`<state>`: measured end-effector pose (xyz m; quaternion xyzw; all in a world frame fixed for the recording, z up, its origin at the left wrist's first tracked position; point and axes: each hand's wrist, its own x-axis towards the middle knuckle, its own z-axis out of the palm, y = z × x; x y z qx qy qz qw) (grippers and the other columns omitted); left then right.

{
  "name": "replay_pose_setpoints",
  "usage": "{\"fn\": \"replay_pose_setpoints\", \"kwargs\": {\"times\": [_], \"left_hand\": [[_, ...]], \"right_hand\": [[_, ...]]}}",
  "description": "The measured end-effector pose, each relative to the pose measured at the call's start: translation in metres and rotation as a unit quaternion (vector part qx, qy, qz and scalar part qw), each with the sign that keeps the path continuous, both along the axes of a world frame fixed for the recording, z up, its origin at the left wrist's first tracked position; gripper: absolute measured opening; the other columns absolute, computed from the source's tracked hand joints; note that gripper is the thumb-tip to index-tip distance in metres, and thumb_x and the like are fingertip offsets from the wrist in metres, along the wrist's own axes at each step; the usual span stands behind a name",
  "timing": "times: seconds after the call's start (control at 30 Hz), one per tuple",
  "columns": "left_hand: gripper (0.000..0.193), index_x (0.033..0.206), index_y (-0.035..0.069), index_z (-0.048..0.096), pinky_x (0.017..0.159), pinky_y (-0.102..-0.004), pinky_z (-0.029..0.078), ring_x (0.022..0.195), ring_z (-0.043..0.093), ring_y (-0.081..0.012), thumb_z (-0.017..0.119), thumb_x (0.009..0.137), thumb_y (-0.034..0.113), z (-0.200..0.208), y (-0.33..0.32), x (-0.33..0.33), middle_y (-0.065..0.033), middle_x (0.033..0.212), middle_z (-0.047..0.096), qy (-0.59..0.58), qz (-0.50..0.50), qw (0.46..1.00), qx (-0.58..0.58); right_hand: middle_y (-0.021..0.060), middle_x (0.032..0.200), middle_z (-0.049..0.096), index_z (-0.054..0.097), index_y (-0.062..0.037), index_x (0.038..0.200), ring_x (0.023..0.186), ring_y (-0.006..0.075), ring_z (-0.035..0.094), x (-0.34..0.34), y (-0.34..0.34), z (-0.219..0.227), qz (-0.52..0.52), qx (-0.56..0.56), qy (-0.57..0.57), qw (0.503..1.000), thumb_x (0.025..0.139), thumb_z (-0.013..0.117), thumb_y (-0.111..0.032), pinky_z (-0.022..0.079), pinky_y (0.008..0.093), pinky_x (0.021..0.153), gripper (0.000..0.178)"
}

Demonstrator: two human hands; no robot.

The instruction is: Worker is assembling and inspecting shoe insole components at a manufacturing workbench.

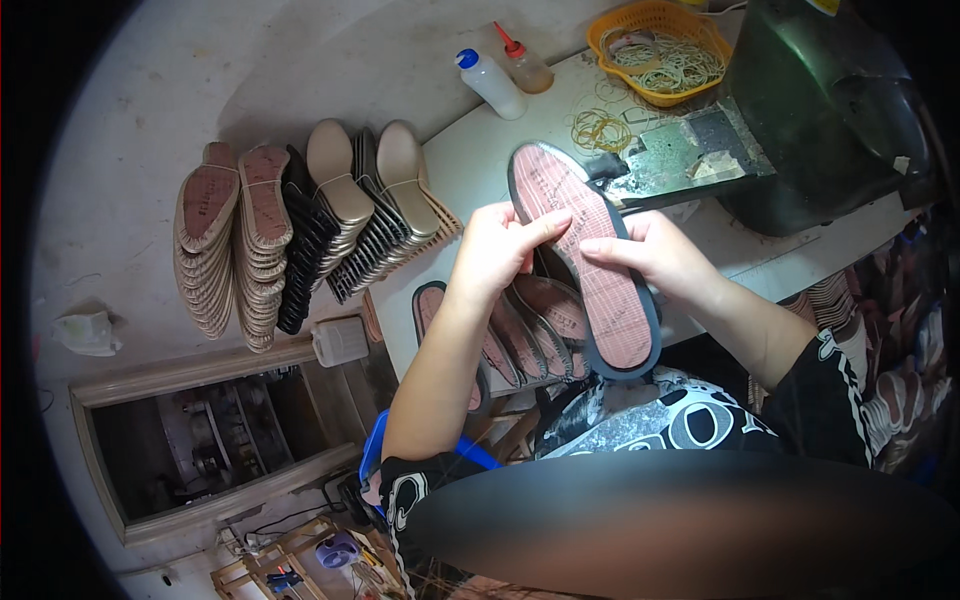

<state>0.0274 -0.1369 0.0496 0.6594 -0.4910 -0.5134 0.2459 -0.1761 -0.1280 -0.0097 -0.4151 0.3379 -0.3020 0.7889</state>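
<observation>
A long shoe sole (602, 265) with a pinkish-red woven face and a dark rim is held up between my hands, over the white table. It lies at a slant, one end toward the machine and the other toward my body. My left hand (510, 245) grips its left edge, with the thumb pressed on the woven face. On the opposite edge, my right hand (650, 255) holds it the same way, thumb on top. The fingers behind the sole are hidden. Below my left hand, several similar reddish soles (520, 340) lie on the table, partly covered by my forearm.
A dark sewing-type machine (820, 130) with a flat metal bed (690, 150) stands at the far right. Behind are a yellow basket (600, 45) of cords, a blue-capped bottle (492, 85) and a red-tipped bottle (525, 68). Tied stacks of soles (262, 230) stand at left.
</observation>
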Motion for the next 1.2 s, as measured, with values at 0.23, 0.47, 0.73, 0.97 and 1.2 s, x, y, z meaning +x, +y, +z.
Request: {"fn": "replay_pose_setpoints", "kwargs": {"times": [0.23, 0.47, 0.73, 0.97, 1.2], "left_hand": [[0.037, 0.065, 0.005, 0.059, 0.036, -0.02, 0.03, 0.039, 0.043, -0.0032, 0.079, 0.074, 0.035, -0.008, -0.009, 0.002, 0.0034, 0.049, 0.05, -0.034, 0.038, 0.998, -0.036], [0.042, 0.066, 0.004, 0.06, 0.036, -0.0188, 0.029, 0.037, 0.042, -0.004, 0.078, 0.074, 0.042, -0.012, -0.033, 0.006, 0.003, 0.048, 0.05, -0.011, 0.037, 0.998, -0.046], [0.065, 0.085, -0.008, 0.062, 0.057, -0.0258, 0.05, 0.066, 0.066, -0.0189, 0.071, 0.073, 0.056, -0.027, -0.079, 0.04, -0.0159, 0.076, 0.066, -0.084, -0.016, 0.996, 0.018], [0.056, 0.11, 0.008, 0.061, 0.107, -0.0349, 0.029, 0.131, 0.035, -0.0321, 0.075, 0.07, 0.045, -0.011, -0.115, 0.025, -0.02, 0.131, 0.047, -0.237, -0.351, 0.823, -0.378], [0.04, 0.085, 0.004, 0.058, 0.061, -0.0282, 0.038, 0.071, 0.046, -0.0147, 0.077, 0.071, 0.036, 0.011, -0.117, 0.028, -0.0043, 0.073, 0.052, -0.182, -0.457, 0.839, -0.231]], "right_hand": [[0.0067, 0.089, 0.068, 0.065, 0.0022, 0.099, 0.078, 0.0101, 0.064, -0.028, 0.038, -0.002, 0.114, 0.027, -0.001, 0.993, 0.086, 0.067, -0.017, 0.052, 0.0244, 0.07, 0.023], [0.0119, 0.075, 0.066, 0.062, 0.005, 0.091, 0.061, 0.0143, 0.065, -0.014, 0.056, 0.007, 0.026, 0.125, -0.068, 0.989, 0.09, 0.06, -0.017, 0.054, 0.0243, 0.057, 0.022], [0.0123, 0.071, 0.066, 0.064, 0.0022, 0.089, 0.052, 0.0143, 0.062, 0.019, 0.03, 0.008, -0.049, 0.113, -0.098, 0.987, 0.091, 0.058, -0.024, 0.049, 0.0229, 0.05, 0.026], [0.0109, 0.079, 0.064, 0.062, 0.0044, 0.093, 0.059, 0.0143, 0.064, 0.034, 0.01, 0.001, -0.107, 0.11, -0.119, 0.981, 0.094, 0.054, -0.019, 0.051, 0.0208, 0.046, 0.024], [0.0113, 0.082, 0.065, 0.059, 0.0054, 0.105, 0.065, 0.0156, 0.065, 0.036, 0.009, 0.012, -0.122, 0.103, -0.109, 0.981, 0.097, 0.051, -0.026, 0.055, 0.0245, 0.06, 0.034]]}}
